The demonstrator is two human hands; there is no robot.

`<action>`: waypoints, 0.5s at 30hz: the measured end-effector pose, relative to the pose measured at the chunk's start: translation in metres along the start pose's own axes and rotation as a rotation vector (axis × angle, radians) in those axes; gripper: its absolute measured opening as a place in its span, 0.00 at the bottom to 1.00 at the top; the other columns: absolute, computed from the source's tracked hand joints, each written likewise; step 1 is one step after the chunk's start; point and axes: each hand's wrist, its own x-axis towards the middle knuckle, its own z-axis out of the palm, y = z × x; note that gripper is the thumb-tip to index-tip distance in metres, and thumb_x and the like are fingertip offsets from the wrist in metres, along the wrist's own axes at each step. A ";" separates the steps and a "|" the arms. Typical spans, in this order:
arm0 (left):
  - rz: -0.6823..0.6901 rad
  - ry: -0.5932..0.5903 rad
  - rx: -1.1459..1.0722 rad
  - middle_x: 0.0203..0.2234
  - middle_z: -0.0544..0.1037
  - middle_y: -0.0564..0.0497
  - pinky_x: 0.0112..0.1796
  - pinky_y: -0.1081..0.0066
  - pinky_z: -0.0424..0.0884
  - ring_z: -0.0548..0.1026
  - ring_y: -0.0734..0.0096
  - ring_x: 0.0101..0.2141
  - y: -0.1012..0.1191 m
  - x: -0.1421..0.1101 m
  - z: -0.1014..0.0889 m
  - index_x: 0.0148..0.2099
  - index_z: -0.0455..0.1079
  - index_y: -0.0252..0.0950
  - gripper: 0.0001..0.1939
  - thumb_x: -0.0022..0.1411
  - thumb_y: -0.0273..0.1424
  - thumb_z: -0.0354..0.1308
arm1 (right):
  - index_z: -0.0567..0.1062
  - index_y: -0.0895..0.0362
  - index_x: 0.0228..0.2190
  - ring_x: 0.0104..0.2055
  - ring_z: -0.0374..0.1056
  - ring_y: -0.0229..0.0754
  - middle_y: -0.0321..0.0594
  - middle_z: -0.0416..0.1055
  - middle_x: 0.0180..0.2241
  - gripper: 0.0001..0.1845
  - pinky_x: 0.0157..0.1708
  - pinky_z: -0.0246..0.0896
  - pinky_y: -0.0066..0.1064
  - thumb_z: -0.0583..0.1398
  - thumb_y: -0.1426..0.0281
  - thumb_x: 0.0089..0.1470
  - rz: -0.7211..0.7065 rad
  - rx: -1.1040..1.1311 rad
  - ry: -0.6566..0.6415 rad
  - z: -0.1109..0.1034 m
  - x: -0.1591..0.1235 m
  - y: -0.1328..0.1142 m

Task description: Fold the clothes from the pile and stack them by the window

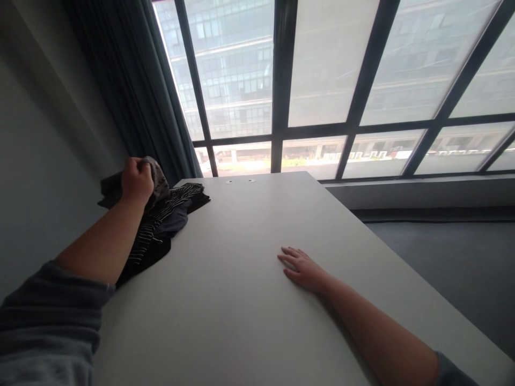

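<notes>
My left hand (pixel 137 179) is closed in a fist around a grey piece of cloth (pixel 157 178), lifted above the far left corner of the white table (pixel 241 300). Under it lies a heap of dark clothes (pixel 164 225), one of them black with thin white stripes. My right hand (pixel 302 266) lies flat on the table near the middle, fingers stretched out and slightly apart, holding nothing.
A dark curtain (pixel 132 91) hangs at the left beside a grey wall. Large windows with dark frames (pixel 281 80) fill the back. The table's right edge drops to grey carpet (pixel 454 262). Two small holes (pixel 240 181) sit near the table's far edge.
</notes>
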 end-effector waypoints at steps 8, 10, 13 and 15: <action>0.396 -0.387 -0.236 0.53 0.78 0.50 0.57 0.58 0.72 0.76 0.59 0.54 0.088 -0.167 0.020 0.51 0.73 0.44 0.16 0.72 0.44 0.50 | 0.74 0.52 0.64 0.74 0.51 0.58 0.47 0.58 0.71 0.31 0.74 0.42 0.54 0.58 0.56 0.63 -0.028 0.051 0.057 0.001 -0.001 0.003; 0.423 -0.579 -0.153 0.61 0.74 0.52 0.59 0.58 0.71 0.74 0.55 0.58 0.081 -0.207 0.037 0.56 0.73 0.48 0.18 0.69 0.47 0.54 | 0.75 0.52 0.62 0.71 0.57 0.56 0.48 0.62 0.68 0.29 0.72 0.48 0.52 0.58 0.58 0.63 -0.040 0.094 0.096 -0.001 -0.002 0.001; 0.395 -0.698 0.021 0.66 0.69 0.53 0.63 0.50 0.65 0.68 0.47 0.63 0.052 -0.248 0.062 0.63 0.71 0.53 0.25 0.66 0.47 0.59 | 0.77 0.53 0.60 0.67 0.63 0.54 0.48 0.67 0.65 0.27 0.69 0.56 0.48 0.57 0.59 0.64 -0.046 0.159 0.145 -0.005 -0.004 -0.005; 0.314 -0.712 0.098 0.67 0.68 0.50 0.65 0.46 0.62 0.66 0.44 0.66 0.027 -0.264 0.075 0.66 0.68 0.52 0.29 0.65 0.47 0.61 | 0.78 0.54 0.58 0.65 0.65 0.53 0.49 0.69 0.63 0.25 0.68 0.58 0.47 0.56 0.59 0.65 -0.062 0.177 0.154 -0.009 -0.006 -0.012</action>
